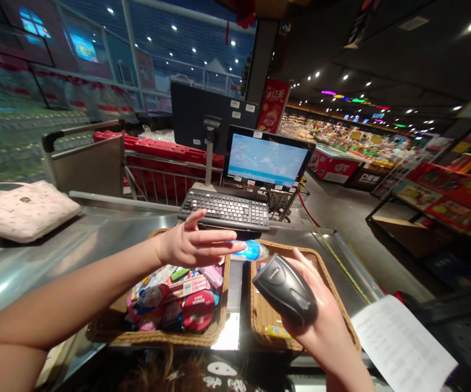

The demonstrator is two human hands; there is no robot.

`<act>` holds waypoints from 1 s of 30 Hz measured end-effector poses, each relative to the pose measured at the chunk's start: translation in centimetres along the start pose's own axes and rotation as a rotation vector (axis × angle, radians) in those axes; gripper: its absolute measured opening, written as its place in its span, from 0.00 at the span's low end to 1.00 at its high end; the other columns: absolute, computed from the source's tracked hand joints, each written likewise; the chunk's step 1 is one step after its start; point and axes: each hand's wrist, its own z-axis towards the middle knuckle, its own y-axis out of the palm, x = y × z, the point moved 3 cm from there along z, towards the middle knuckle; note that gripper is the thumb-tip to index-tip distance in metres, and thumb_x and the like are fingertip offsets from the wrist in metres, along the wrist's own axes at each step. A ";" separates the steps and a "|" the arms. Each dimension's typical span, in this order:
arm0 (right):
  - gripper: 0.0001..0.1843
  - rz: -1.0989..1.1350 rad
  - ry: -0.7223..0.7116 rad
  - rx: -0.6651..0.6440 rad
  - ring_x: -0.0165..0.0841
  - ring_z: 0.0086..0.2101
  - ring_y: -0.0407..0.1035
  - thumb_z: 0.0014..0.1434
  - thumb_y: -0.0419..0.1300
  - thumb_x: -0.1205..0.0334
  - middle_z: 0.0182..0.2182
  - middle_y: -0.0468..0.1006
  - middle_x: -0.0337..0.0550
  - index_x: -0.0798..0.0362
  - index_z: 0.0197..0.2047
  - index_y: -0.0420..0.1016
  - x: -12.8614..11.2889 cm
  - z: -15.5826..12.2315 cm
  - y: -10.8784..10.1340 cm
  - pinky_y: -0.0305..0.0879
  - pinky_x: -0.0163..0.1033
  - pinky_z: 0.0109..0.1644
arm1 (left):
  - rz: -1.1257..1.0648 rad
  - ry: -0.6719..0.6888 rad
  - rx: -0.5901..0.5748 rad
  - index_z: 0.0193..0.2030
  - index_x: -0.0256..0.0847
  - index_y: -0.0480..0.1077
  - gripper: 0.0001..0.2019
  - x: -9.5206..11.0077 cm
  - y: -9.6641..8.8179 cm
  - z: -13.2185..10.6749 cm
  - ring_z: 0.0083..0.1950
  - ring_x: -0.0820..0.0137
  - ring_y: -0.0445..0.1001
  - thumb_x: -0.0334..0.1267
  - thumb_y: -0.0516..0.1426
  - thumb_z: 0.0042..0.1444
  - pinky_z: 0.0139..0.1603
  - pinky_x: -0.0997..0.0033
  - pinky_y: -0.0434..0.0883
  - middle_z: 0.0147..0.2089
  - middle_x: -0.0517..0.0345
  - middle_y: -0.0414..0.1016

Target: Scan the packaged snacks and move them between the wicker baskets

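Observation:
In the head view my left hand (200, 242) is stretched out to the right above the left wicker basket, its fingers straight and the thumb raised. At its fingertips is a small item with a blue end and a clear end (252, 250), over the near-left rim of the right wicker basket (343, 313); whether the fingers touch it I cannot tell. My right hand (320, 310) is wrapped round a black handheld barcode scanner (285, 291), held over the right basket. The left wicker basket (157, 340) is heaped with small packaged goods, among them a round red pack (199, 310).
Behind the baskets stand a keyboard (229, 208) and a lit monitor (264, 159). A pale handbag (29, 212) lies on the metal counter at left. At right is a printed sheet (402, 343). A shopping cart (157, 177) stands beyond the counter.

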 end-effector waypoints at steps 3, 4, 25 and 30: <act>0.28 -0.003 -0.017 -0.011 0.52 0.68 0.52 0.56 0.58 0.64 0.60 0.68 0.50 0.47 0.61 0.64 -0.4 0.2 0.3 0.57 0.65 0.67 | -0.007 -0.007 -0.019 0.58 0.56 0.69 0.18 0.1 -0.6 -0.2 0.68 0.77 0.64 0.34 0.54 0.63 0.78 0.58 0.27 0.56 0.74 0.78; 0.28 -0.004 -0.024 -0.015 0.53 0.67 0.52 0.56 0.58 0.63 0.60 0.68 0.51 0.47 0.61 0.64 -0.6 0.3 0.3 0.57 0.65 0.66 | -0.011 -0.013 -0.023 0.58 0.57 0.69 0.18 0.1 -0.7 -0.4 0.67 0.77 0.65 0.34 0.54 0.63 0.78 0.59 0.27 0.55 0.75 0.78; 0.34 0.043 0.002 -0.050 0.52 0.68 0.53 0.51 0.59 0.67 0.61 0.68 0.50 0.48 0.62 0.64 -2.2 1.5 4.2 0.58 0.64 0.67 | -0.021 -0.227 -0.155 0.46 0.53 0.72 0.08 1.4 -2.8 -7.6 0.68 0.76 0.65 0.34 0.56 0.65 0.78 0.57 0.27 0.60 0.72 0.74; 0.32 0.046 0.008 -0.038 0.52 0.66 0.56 0.52 0.60 0.65 0.59 0.71 0.51 0.48 0.62 0.64 -2.8 1.9 5.3 0.60 0.63 0.66 | -0.129 -0.327 -0.236 0.38 0.47 0.73 0.10 1.7 -1.4 -12.6 0.72 0.71 0.59 0.34 0.52 0.68 0.76 0.49 0.26 0.66 0.63 0.68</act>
